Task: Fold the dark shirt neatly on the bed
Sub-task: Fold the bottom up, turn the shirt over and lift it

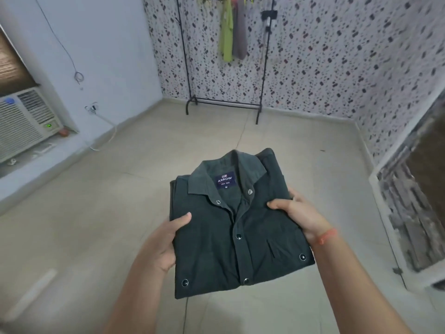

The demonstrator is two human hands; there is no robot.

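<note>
From the head camera we see the dark shirt [231, 227] already folded into a compact rectangle and held up in the air in front of us, above a pale tiled floor [96, 213]; we see no bed in this view. The collar points away from us, toward the far wall, and a navy neck label [225, 180] reading ARROW shows inside it. The placket runs down the middle of the bundle with its snap buttons showing, and a chest pocket sits on the right half.

Our left hand [163, 242] grips the shirt's left edge, the thumb pressed flat on top of the cloth and the fingers hidden beneath it. Our right hand [298, 215] closes on the right edge in the same way, thumb lying across the top near the placket, fingers wrapped under; an orange thread band [326, 236] circles that wrist. Both hands are closed on the fabric, and the bundle lies level between them, slightly turned to the right.

Beyond the shirt a black clothes rack [224, 102] stands against speckled wallpaper [337, 56], with a green garment [226, 32] and a grey garment [239, 32] hanging from it. A window air conditioner [26, 121] sits in the left wall, with a white cord trailing to the floor beside it
</note>
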